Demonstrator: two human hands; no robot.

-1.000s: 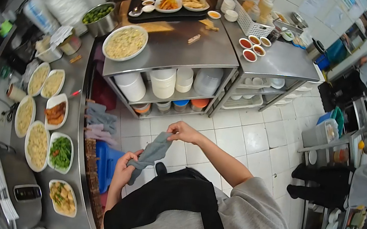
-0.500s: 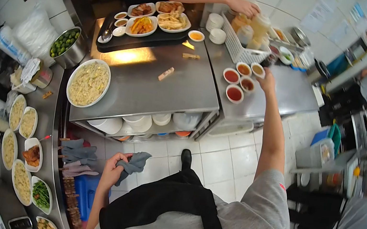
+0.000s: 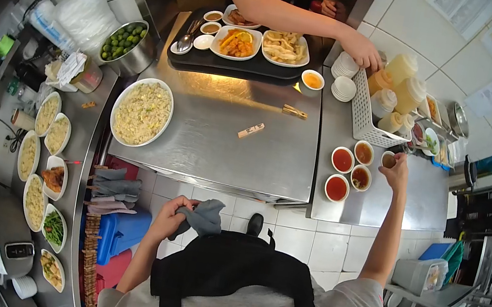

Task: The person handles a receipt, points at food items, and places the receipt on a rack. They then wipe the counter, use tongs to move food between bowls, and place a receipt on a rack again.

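Observation:
My left hand [image 3: 169,218] holds a crumpled grey cloth [image 3: 204,217] in front of my dark apron, below the steel table's front edge. My right hand [image 3: 397,170] is stretched out over the right-hand steel counter and grips a small sauce bowl [image 3: 389,159] with brown sauce. Three more small bowls of red and brown sauce [image 3: 342,160] stand just left of it. A white basket [image 3: 367,112] with squeeze bottles [image 3: 400,67] sits behind them.
Another person's hand [image 3: 362,50] reaches to the basket past stacked small white dishes [image 3: 343,88]. A black tray [image 3: 235,64] of food plates and a big rice plate [image 3: 141,112] lie on the steel table [image 3: 227,150]. Several food dishes line the left counter [image 3: 56,141].
My right hand has closed on a small sauce bowl at the right of the group. The view has shifted closer over the table. My left hand still holds the cloth.

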